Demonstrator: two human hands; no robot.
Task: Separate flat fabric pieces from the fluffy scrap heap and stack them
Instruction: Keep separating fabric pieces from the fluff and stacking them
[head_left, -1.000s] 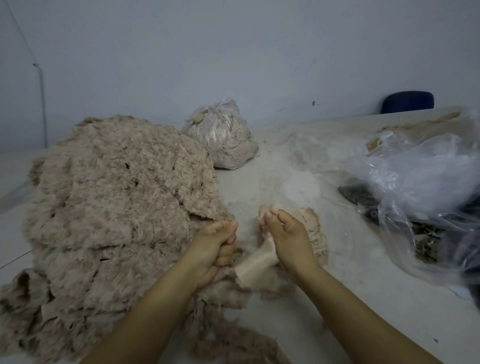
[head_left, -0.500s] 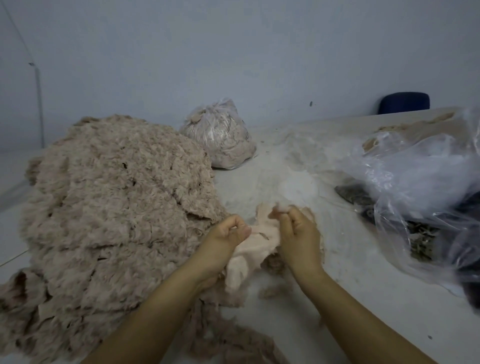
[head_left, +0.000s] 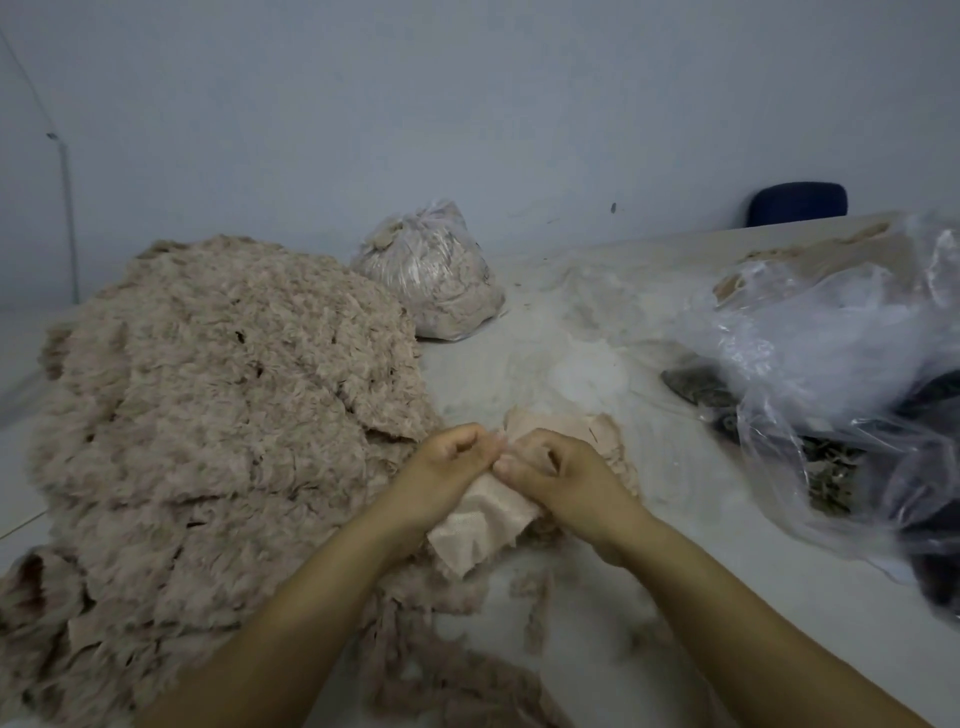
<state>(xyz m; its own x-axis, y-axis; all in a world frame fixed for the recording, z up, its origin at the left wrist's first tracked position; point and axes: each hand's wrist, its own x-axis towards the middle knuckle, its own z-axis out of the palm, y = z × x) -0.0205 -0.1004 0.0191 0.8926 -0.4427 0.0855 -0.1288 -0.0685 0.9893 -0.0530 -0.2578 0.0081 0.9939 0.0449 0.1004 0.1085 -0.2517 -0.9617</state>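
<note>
Clearly, most sorting is left: one flat fabric piece (head_left: 485, 512) is pinched between the left hand (head_left: 449, 467) and right hand (head_left: 558, 480) near the table's (head_left: 597, 613) front edge, beside the large fluffy heap (head_left: 218, 415); a small stack (head_left: 587, 436) is begun behind.

A pale, dusty table (head_left: 519, 364) is carrying a large fluffy scrap heap (head_left: 208, 415) on its left half. A tied clear bag of beige scraps (head_left: 431, 280) is sitting behind the heap, and crumpled clear plastic bags (head_left: 831, 374) are lying along the right side. Flat fabric pieces (head_left: 597, 436) are lying near the centre, with loose scrap strips (head_left: 535, 608) trailing across the near edge.
</note>
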